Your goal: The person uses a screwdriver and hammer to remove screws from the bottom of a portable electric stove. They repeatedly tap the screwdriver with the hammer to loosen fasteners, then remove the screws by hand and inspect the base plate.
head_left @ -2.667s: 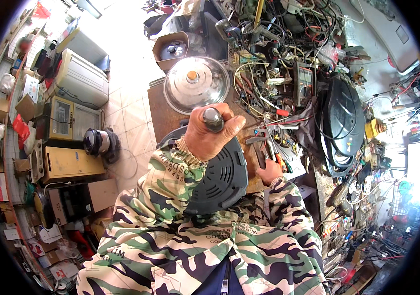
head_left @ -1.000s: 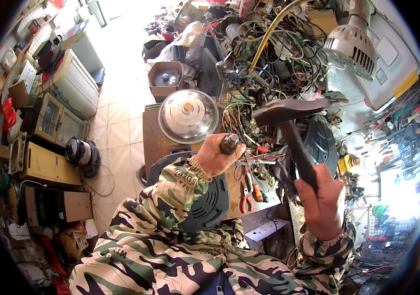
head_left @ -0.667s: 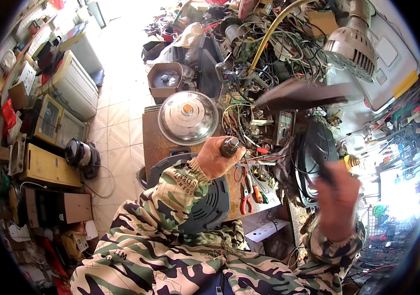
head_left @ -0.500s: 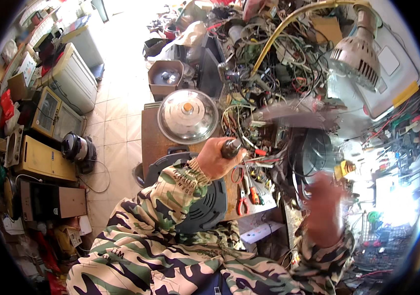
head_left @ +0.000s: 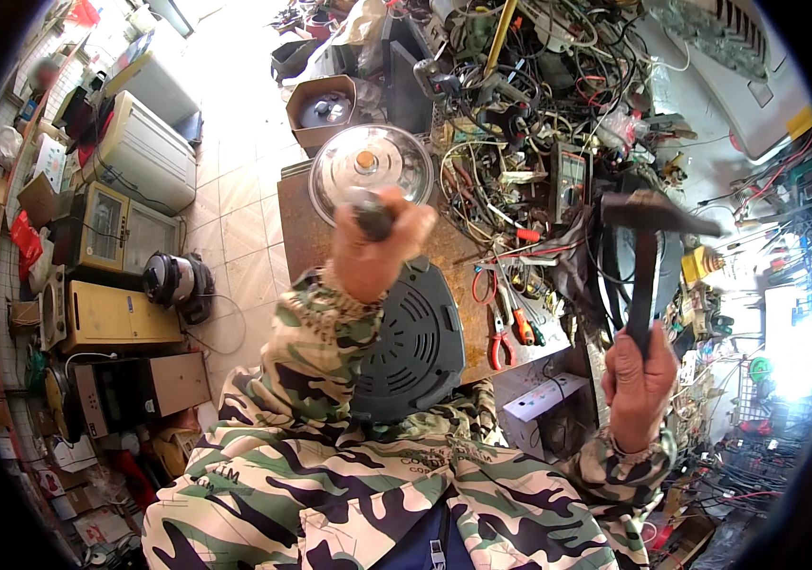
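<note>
Closed around a dark, round-ended handle point(head_left: 373, 220), my left hand point(head_left: 368, 264) is raised over the bench. The rest of that tool is hidden, so its kind does not show. On the right, my right hand point(head_left: 636, 388) grips a hammer point(head_left: 645, 275) by its shaft, the head up and away from me. A shiny round pot lid point(head_left: 410, 157) with an orange-brown knob lies just beyond my left hand. Between my arms a black vented plastic base point(head_left: 417, 347) lies at the bench's near edge. Red-handled pliers point(head_left: 502, 347) rest to its right.
Tangled cables point(head_left: 520, 47) and a multimeter point(head_left: 572, 180) crowd the far side of the wooden bench point(head_left: 301, 228). An open carton point(head_left: 306, 119) stands behind the lid. Over the far right hangs a lamp point(head_left: 710, 38). Appliances, including a rice cooker point(head_left: 173, 280), line the left floor.
My left hand has moved left and nearer the lid with the dark handle. The hammer, blurred before, now shows clearly upright in my right hand. The whole view has shifted.
</note>
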### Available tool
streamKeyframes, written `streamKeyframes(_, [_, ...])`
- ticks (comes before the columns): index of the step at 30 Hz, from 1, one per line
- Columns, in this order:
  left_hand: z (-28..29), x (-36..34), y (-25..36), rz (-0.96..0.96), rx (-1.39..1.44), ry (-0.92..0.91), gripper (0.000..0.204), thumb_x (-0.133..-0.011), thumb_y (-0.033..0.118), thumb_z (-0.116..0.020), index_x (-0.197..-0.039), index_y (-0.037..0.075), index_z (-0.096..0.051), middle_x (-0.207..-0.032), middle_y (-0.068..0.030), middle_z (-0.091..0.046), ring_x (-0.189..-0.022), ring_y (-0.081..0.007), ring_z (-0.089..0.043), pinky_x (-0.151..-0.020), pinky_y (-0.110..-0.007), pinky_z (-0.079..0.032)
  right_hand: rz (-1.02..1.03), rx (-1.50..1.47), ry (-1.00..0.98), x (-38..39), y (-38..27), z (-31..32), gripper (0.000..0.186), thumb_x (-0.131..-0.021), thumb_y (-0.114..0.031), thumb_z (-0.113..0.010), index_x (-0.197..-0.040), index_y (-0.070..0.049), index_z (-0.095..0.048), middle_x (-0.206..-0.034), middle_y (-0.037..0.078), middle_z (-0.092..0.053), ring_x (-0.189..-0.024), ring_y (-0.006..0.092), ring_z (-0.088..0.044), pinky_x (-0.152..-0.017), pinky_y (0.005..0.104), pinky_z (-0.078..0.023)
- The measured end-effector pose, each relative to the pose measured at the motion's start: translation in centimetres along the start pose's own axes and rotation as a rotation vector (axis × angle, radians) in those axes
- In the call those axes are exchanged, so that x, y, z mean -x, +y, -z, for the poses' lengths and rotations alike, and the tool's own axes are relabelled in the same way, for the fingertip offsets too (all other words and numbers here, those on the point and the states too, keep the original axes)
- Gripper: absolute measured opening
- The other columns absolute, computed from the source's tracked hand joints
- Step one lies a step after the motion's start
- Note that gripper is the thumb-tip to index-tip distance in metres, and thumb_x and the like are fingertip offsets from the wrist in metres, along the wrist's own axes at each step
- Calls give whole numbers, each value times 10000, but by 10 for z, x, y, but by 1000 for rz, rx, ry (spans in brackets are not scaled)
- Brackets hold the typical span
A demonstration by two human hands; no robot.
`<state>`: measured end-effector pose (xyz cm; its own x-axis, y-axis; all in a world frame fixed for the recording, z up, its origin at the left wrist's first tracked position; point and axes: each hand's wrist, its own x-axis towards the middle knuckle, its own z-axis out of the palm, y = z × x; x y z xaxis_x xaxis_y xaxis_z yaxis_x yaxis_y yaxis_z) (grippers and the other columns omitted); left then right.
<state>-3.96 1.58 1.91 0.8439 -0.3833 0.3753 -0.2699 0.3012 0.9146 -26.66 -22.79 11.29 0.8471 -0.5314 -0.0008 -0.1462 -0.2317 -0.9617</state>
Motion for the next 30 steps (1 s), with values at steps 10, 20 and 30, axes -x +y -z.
streamKeyframes(10, [6,62,63,-7,380,151,289,-1006,59,-559,-763,103,-411,-608,-5,-397,-531,-116,-336,-507,-318,-311,-502,-133,-34,74,163,-8,317,-1068,-315,-608,-892,-76,-497,-616,-9,-487,-423,65,-432,-366,230,-322])
streamKeyframes(20, [-50,108,46,210,381,-117,289,-892,-75,-640,-721,52,-445,-623,-38,-506,-566,-139,-447,-527,-306,-391,-596,-188,-30,118,186,-12,342,-1073,-326,-603,-900,-52,-492,-641,-1,-492,-425,55,-404,-377,222,-318])
streamKeyframes(30, [-66,116,33,258,246,-143,288,-960,46,-638,-751,84,-445,-621,-4,-455,-553,-123,-365,-510,-305,-330,-623,-187,28,122,182,-7,359,-1066,-284,-621,-827,-60,-474,-590,-19,-494,-457,58,-437,-403,241,-341])
